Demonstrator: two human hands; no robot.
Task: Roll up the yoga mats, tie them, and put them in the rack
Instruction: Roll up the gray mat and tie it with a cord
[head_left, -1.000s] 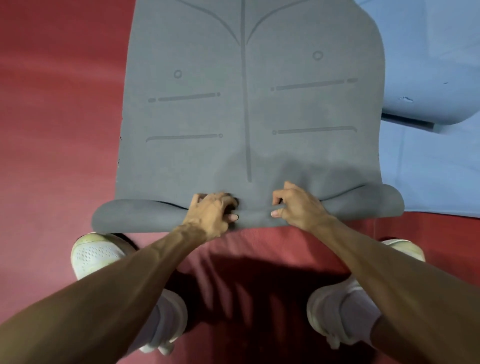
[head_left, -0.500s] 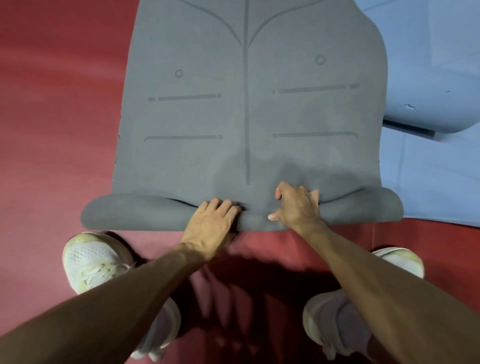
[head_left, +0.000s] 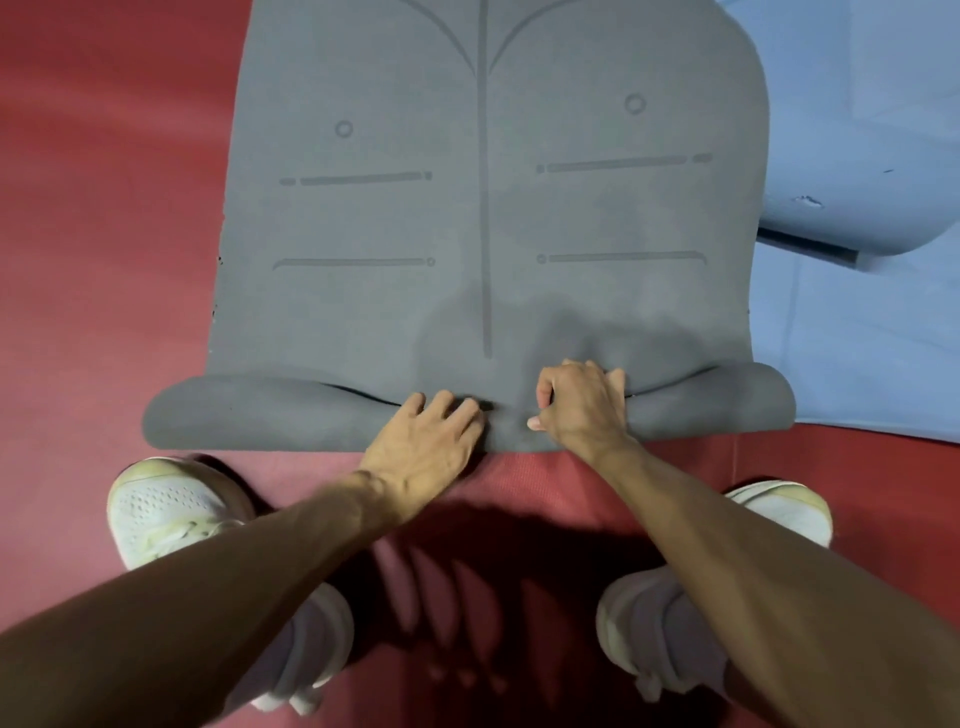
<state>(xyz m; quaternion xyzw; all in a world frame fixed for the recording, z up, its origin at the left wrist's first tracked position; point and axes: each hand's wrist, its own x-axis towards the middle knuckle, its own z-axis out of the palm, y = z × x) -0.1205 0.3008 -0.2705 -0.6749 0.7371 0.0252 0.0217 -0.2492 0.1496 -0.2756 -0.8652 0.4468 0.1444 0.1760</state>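
1. Position. The grey mat (head_left: 483, 234) lies flat on the red floor (head_left: 104, 260), printed face up, running away from you. Only its near end is turned over, into a low roll (head_left: 249, 410) just ahead of your shoes (head_left: 171, 514). No tie or rack is in view.

2. Left grip (head_left: 426, 441). The fingers lie nearly straight across the top of the roll near its centre and press down. Judged purpose: to pin the first turn so that it cannot spring open.

3. Right grip (head_left: 582, 405). The fingers curl over the roll's far side and the thumb points inward along its near side, so this grip clasps the roll. Judged purpose: to tighten the core and drive it forward.

4. Spacing. Both grips sit close together at the centre line. The roll looks tight there and fuller at both ends, so spread the grips outward before advancing, or the roll is likely to cone.

5. Clearance. A blue mat (head_left: 857, 338) lies just beside the right edge. Steer straight to avoid catching it.
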